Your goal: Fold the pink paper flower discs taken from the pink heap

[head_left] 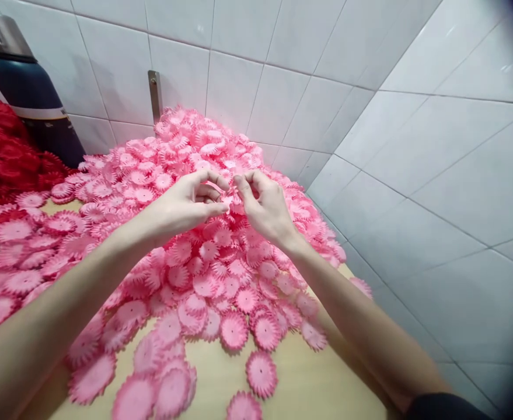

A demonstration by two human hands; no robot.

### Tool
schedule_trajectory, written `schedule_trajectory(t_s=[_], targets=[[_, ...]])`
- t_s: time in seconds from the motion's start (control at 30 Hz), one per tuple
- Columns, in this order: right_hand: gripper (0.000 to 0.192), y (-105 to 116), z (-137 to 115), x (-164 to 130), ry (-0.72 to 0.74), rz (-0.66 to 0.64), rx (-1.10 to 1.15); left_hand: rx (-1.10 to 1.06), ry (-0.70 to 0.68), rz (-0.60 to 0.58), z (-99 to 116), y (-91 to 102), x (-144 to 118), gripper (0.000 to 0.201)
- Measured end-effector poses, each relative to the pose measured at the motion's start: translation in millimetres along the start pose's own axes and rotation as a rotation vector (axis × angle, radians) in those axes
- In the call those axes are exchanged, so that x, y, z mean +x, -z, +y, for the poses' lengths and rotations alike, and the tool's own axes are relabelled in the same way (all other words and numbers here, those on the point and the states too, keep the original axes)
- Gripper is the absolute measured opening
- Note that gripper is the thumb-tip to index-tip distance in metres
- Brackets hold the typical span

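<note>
Both hands are raised close together in front of a large heap of pink scalloped discs (190, 286), like fabric flower petals with a small centre hole. My left hand (195, 197) has its fingers curved, with a gap between thumb and index fingertips; pink shows behind that gap. Facing it, my right hand (265, 205) has its thumb pressed to its bent index finger in a pinch. Whatever lies in that pinch is hidden against the pink heap. The fingertips of the two hands are slightly apart.
A dark blue bottle (37, 96) with a metal cap stands at the back left. Beside it is a pile of red discs (2, 149). White tiled walls (256, 35) meet behind and right of the heap. Loose discs lie on the pale yellow tabletop (317, 379).
</note>
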State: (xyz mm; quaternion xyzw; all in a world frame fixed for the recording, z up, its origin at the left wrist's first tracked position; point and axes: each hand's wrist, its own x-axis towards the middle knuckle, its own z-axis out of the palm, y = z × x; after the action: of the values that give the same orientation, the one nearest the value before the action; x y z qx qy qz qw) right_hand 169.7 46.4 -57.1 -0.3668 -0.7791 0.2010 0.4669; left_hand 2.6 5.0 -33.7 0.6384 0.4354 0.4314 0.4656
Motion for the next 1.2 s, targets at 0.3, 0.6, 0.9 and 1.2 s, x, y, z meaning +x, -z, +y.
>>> schedule_trajectory(t_s=[0.3, 0.6, 0.9, 1.2], targets=[[0.028, 8, 1, -4, 0.116, -0.279, 0.071, 0.084, -0.042, 0.061, -14, -2.1, 4, 0.007], [0.024, 22, 3, 3, 0.125, -0.242, 0.008, 0.062, -0.083, 0.04, -8, -0.7, 2, 0.015], [0.024, 24, -2, 1, 0.167, -0.329, 0.013, 0.13, -0.133, 0.038, -5, -5.8, -1, 0.015], [0.033, 25, 10, 14, 0.088, 0.151, -0.099, 0.166, -0.264, 0.154, 8, -16.2, 0, 0.009]])
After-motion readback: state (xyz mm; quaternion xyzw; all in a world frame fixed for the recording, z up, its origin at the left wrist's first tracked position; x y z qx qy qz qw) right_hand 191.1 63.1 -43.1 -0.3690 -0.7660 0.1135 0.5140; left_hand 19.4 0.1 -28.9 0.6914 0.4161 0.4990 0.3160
